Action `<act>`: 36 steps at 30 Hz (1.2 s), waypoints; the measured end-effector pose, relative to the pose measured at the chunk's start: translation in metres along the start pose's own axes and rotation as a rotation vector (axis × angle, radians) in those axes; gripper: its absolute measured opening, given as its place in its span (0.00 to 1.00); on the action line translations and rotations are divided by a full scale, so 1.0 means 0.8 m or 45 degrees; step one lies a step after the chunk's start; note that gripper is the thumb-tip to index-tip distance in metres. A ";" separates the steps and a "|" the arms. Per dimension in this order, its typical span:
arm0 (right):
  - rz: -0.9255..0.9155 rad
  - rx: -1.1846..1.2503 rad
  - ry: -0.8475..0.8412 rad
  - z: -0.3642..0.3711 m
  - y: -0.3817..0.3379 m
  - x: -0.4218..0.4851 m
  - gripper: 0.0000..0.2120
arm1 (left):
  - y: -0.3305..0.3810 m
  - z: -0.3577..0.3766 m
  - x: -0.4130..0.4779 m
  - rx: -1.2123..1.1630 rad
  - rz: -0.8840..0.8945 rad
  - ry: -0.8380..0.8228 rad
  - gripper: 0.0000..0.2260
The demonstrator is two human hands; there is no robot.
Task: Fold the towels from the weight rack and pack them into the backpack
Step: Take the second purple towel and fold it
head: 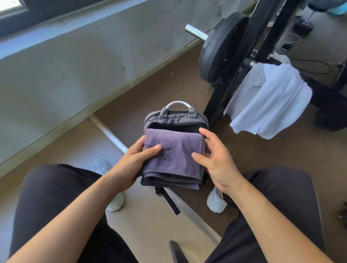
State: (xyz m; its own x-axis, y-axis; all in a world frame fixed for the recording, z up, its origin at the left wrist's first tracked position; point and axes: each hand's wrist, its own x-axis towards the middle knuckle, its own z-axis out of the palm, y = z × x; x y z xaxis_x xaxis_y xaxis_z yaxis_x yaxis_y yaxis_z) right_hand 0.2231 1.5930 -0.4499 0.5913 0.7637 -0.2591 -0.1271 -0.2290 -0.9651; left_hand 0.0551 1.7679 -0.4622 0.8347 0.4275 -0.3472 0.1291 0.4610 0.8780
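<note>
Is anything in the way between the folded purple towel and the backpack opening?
Nothing visible. The purple towel, gripped by the left hand and touched by the right hand, sits at the open mouth of the backpack.

Brown speckled floor (151,90) along the foot of a pale wall. Nearer, a tan mat (157,227), parted from the brown by a pale strip (111,138) laid slantwise. Upright beside that strip, a grey backpack (176,118), top open, base hidden, one dark strap trailing across the strip. Just behind and right of it, the black foot of the weight rack (218,106), planted on the brown. One white shoe (117,202) on the tan mat, another white shoe (216,201) on the brown. Far back, a black dumbbell (303,25) on end, and a black cable (314,67) looped loosely near the rack.
</note>
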 end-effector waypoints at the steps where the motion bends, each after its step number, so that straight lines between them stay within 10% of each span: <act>1: -0.011 -0.048 0.013 0.001 -0.002 -0.001 0.35 | -0.002 0.000 0.000 0.012 0.018 0.009 0.18; 7: 0.064 0.090 0.207 0.008 -0.002 0.003 0.47 | -0.010 -0.005 0.008 0.082 0.195 0.193 0.31; 14: 0.304 0.438 -0.286 0.013 -0.006 -0.007 0.17 | -0.005 -0.005 0.004 -0.033 0.220 0.016 0.21; 23: 0.181 0.198 -0.131 0.013 -0.012 -0.004 0.17 | -0.002 -0.017 0.006 0.061 0.172 -0.010 0.21; 36: 0.250 0.699 -0.303 -0.003 -0.021 -0.006 0.18 | 0.025 -0.008 -0.008 -0.279 0.056 -0.218 0.12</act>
State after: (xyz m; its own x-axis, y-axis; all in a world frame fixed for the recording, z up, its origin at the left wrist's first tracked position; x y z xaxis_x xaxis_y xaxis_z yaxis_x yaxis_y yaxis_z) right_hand 0.2245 1.5922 -0.4321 0.3298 0.8668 -0.3740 -0.6432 -0.0837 -0.7611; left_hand 0.0490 1.7797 -0.4445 0.9177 0.3216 -0.2334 -0.0123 0.6100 0.7923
